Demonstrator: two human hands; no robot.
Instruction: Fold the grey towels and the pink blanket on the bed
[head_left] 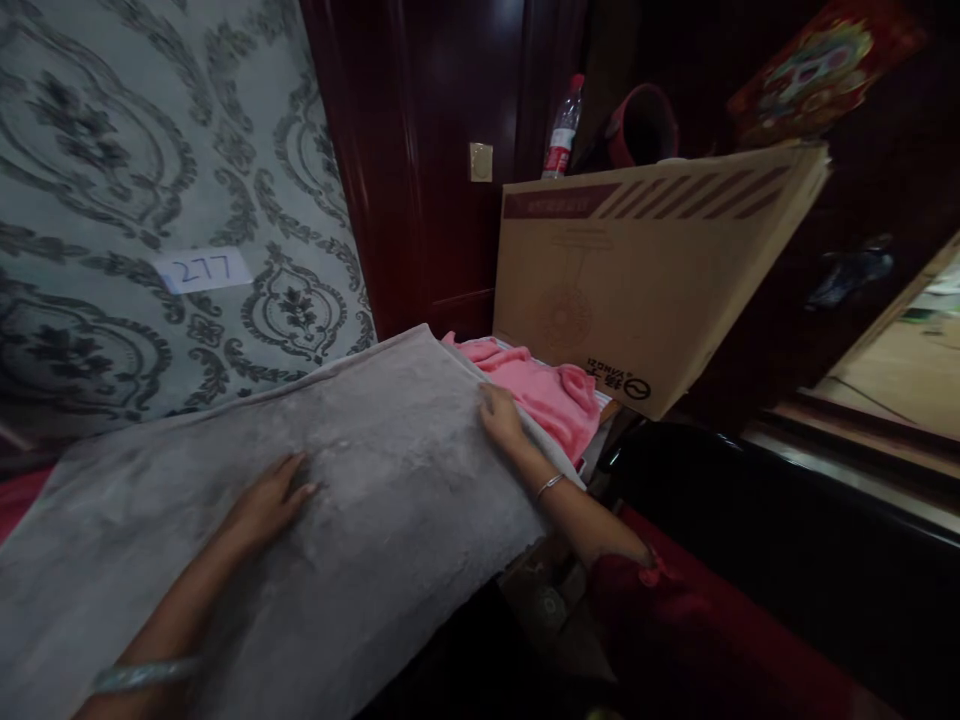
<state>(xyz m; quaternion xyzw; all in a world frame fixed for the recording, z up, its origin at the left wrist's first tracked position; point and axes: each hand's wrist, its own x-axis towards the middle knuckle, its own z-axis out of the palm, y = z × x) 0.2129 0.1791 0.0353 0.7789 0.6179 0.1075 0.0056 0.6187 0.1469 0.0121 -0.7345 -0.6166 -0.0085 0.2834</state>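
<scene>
A soft grey plush blanket (360, 520) lies spread in front of me, with its far corner by the wall. My left hand (274, 500) rests on its middle, fingers stretched out and thumb apart, holding nothing. Near the right edge of the blanket, my right hand (501, 415) lies on the fabric with its fingers extended toward the far corner. Just beyond that edge is a crumpled pink fleece cloth (540, 390), partly covered by the blanket.
Behind the pink cloth leans a large cardboard box (615, 270). A red-capped bottle (562, 135) stands behind it, beside a dark red round container (641, 125). Patterned wallpaper (300, 310) borders the left side. A glossy black surface (787, 520) occupies the right.
</scene>
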